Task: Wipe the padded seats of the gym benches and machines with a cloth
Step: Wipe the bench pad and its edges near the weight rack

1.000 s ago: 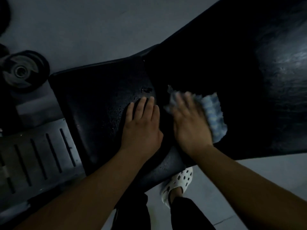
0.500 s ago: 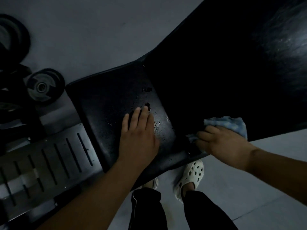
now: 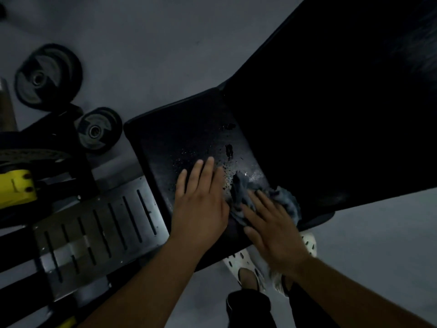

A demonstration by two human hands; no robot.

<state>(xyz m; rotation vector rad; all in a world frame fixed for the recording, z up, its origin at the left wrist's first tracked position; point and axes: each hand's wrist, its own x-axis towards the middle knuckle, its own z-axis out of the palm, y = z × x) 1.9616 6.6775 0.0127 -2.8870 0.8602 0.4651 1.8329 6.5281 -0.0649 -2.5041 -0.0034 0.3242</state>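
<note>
Black padded seat [image 3: 189, 136] — droplet-speckled, level; crumpled blue-grey cloth [image 3: 243, 188] on its right edge.

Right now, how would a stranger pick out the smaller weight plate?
Start at the black padded seat. Just left of its upper-left corner is the smaller weight plate. The larger plate sits farther up and left, away from the seat.

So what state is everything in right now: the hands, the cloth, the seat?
Seat pad: wet, with droplets near the middle.
Cloth: bunched up, lying on the seat pad.
Left hand: flat on the seat pad, fingers straight.
Right hand: pressing on the cloth, fingers straight.
</note>
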